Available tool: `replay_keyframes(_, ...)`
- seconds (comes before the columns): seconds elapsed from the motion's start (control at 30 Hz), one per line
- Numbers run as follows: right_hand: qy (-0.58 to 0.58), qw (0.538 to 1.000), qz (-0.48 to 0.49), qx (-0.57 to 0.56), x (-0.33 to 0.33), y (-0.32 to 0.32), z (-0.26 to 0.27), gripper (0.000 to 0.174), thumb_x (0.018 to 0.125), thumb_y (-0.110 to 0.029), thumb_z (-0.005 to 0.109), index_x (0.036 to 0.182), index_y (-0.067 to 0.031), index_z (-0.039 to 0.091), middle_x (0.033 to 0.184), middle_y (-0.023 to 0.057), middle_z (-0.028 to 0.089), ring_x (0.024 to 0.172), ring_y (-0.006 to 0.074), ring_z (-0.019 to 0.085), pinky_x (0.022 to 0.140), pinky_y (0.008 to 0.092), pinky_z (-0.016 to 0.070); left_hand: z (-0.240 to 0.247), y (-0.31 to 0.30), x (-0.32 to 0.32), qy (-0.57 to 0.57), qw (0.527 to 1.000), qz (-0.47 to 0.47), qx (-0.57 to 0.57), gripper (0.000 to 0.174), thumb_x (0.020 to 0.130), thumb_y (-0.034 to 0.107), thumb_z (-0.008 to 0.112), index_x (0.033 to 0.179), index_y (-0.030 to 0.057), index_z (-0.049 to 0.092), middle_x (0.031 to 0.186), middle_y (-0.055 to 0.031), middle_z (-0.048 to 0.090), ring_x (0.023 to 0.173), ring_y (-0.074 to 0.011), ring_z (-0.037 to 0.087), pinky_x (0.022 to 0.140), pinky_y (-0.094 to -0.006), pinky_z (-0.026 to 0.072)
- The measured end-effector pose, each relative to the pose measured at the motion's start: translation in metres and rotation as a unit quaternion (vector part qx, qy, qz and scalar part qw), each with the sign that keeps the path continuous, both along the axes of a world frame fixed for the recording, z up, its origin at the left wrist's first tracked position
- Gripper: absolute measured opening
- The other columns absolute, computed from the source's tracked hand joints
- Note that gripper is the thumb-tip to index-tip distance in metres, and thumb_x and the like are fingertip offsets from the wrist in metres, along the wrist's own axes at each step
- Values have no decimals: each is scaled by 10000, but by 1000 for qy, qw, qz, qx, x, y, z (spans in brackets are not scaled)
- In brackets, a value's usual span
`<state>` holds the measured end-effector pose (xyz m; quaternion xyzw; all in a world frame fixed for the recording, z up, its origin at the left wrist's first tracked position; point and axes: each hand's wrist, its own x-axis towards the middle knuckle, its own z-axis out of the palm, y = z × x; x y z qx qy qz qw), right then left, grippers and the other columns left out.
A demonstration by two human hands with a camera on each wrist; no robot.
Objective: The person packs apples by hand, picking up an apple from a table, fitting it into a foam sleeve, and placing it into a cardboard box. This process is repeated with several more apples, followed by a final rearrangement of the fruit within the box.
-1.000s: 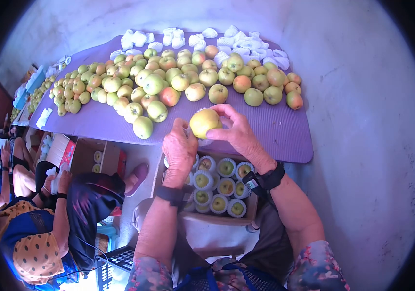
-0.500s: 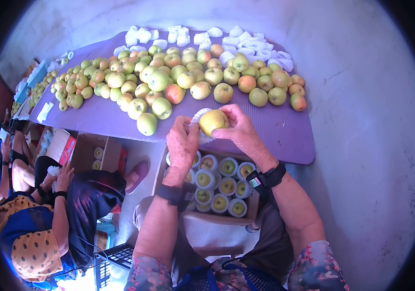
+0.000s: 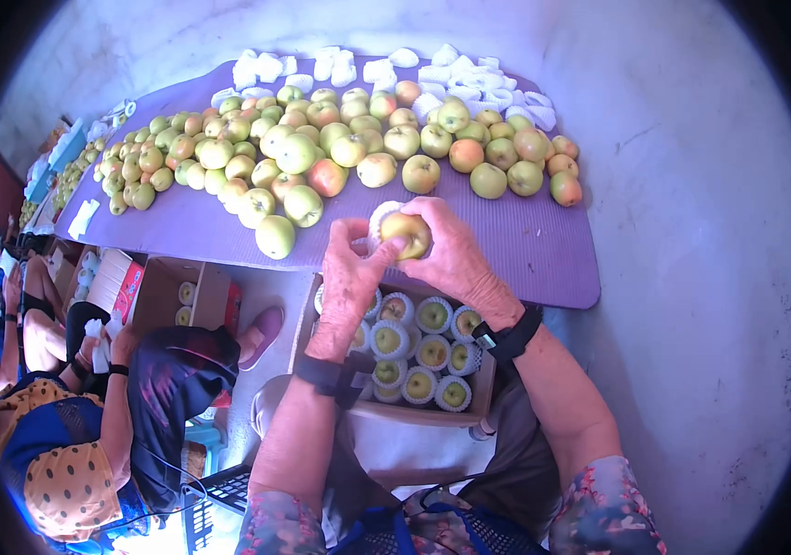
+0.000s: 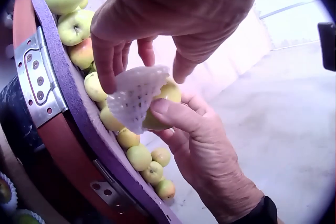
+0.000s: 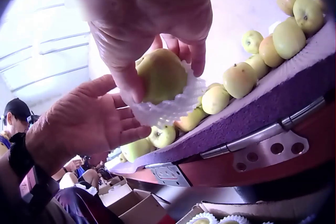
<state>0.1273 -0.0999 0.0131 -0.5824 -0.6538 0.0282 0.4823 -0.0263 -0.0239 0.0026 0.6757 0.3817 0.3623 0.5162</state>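
A yellow-green apple (image 3: 411, 239) is partway inside a white foam net (image 3: 380, 222), over the near edge of the purple-covered table. My right hand (image 3: 455, 257) grips the apple with thumb and fingers, as the right wrist view shows. From the other side my left hand (image 3: 349, 282) holds the foam net, its thumb reaching to the apple. In the left wrist view the net (image 4: 137, 95) flares out between the left hand's fingers, and the right thumb presses on the apple (image 4: 167, 98). Below the hands, a cardboard box (image 3: 423, 419) holds several netted apples (image 3: 387, 340).
Loose apples (image 3: 295, 154) spread across the purple mat (image 3: 534, 264). White foam nets (image 3: 478, 88) are heaped along the back edge. At the left a seated person (image 3: 72, 462) handles a white net beside an opened carton (image 3: 169, 287). A black crate (image 3: 220, 504) stands on the floor.
The apple has gone from beside the net into its mouth, turning in the right hand. The left thumb has come across onto the apple. Both hands stay over the box.
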Motion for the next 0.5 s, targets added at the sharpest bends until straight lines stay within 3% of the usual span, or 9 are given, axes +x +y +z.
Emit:
replay_keyframes(0.07,-17,999,28,11,-2,-1,3,567,663,-85,798,1152,-52,513,1101,170,570,1064,376,573,905,427,487,0,-2,1,-7,1000,-13,12,599,806,267,771,1258,-32,515,1146,-208,616,1018,-215,622,825,-338,526)
replay_keyframes(0.17,-20,997,70,18,-3,-2,7,584,672,-99,800,1177,-52,510,1114,171,568,1060,371,575,932,419,479,3,3,-4,-63,993,-96,-32,728,790,248,782,1352,-51,429,1137,-167,619,1009,-220,621,845,-336,528)
replay_keyframes(0.23,-22,996,86,12,-1,-4,8,602,691,-125,802,1210,-50,507,1139,165,570,1070,353,583,947,412,476,9,0,-7,-104,987,-105,-69,727,783,244,782,1352,-42,432,1142,-144,613,1007,-211,618,829,-326,527)
replay_keyframes(0.37,232,961,136,-60,9,-5,8,529,818,-192,740,1262,-32,502,1210,145,572,1111,252,580,938,390,483,12,-4,-12,-153,978,-103,-100,769,786,321,752,1388,2,394,1160,-106,596,991,-172,605,743,-291,511)
replay_keyframes(0.47,337,925,142,-107,20,0,1,426,909,-234,665,1246,-12,530,1157,119,608,1056,182,596,854,340,515,13,-5,-12,-206,964,-100,-134,747,795,316,744,1382,5,402,1179,-107,585,982,-174,607,757,-288,510)
replay_keyframes(0.5,353,917,139,-125,20,-1,-1,393,927,-240,643,1226,-5,546,1114,108,626,1009,166,611,815,318,523,14,-5,-13,-219,960,-102,-140,742,789,292,753,1377,6,404,1188,-115,577,1015,-185,599,825,-306,507)
